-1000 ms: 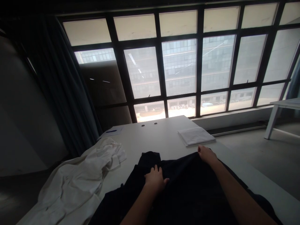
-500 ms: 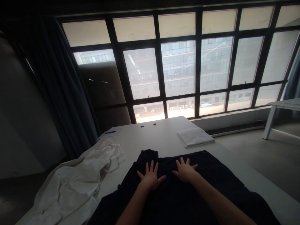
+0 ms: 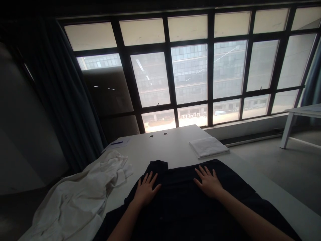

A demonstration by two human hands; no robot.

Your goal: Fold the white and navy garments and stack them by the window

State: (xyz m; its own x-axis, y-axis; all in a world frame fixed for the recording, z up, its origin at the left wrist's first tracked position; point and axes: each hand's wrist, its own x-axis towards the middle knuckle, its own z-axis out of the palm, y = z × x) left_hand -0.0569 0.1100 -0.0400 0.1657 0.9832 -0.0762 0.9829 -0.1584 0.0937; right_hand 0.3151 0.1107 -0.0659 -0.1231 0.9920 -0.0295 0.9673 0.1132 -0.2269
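A dark garment (image 3: 180,201) lies spread over the near part of the white table, its exact kind hard to make out in the dim light. On its left side rests my left hand (image 3: 146,190), palm down with the fingers apart, just below a dark flap that sticks out at the far edge. My right hand (image 3: 208,183) lies flat on the right side of the cloth, fingers spread. Neither hand grips anything. The garment's near edge runs out of view beneath my forearms.
Crumpled white cloth (image 3: 82,194) is heaped along the left of the table (image 3: 160,150). A folded white cloth (image 3: 208,147) lies at the far right, and a blue pen (image 3: 116,143) on paper at the far left. Another white table (image 3: 291,127) stands right, near the windows.
My hands have slid apart over the dark garment, the left one leftward and the right one rightward. Its far right edge has shifted slightly.
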